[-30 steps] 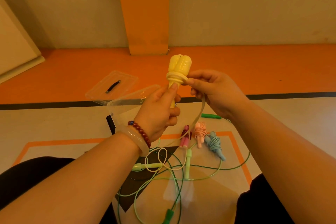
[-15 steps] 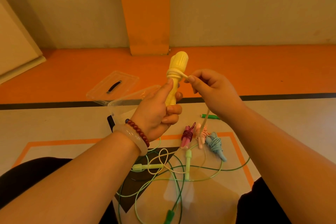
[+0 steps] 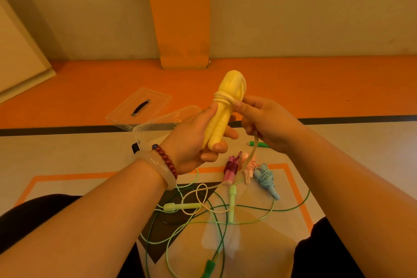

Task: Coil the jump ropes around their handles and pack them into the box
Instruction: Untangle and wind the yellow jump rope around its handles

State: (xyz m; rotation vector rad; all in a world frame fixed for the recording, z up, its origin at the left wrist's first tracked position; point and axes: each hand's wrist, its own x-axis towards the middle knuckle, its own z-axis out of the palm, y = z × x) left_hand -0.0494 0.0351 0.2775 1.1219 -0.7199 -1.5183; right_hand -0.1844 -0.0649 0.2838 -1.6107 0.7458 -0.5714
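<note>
My left hand [image 3: 194, 140] grips the pair of yellow jump-rope handles [image 3: 223, 108], held upright and tilted in front of me. A few turns of the yellow rope [image 3: 222, 98] circle the handles near their top. My right hand [image 3: 268, 124] pinches that rope beside the coil, and the loose rest hangs down to the floor [image 3: 196, 194]. The clear plastic box [image 3: 158, 128] stands behind my left hand, partly hidden by it. On the floor lie three coiled ropes: magenta [image 3: 231, 169], pink [image 3: 249, 167] and blue [image 3: 266, 180].
The clear lid [image 3: 140, 107] with a dark handle lies beyond the box. Uncoiled light green [image 3: 232, 201] and dark green [image 3: 207, 271] ropes sprawl tangled between my knees. A green handle [image 3: 259, 144] lies under my right hand. A wall and orange pillar stand ahead.
The yellow handles have tilted to the right and turned in my left hand. My right hand carried the rope around them, and the coil near the top has grown.
</note>
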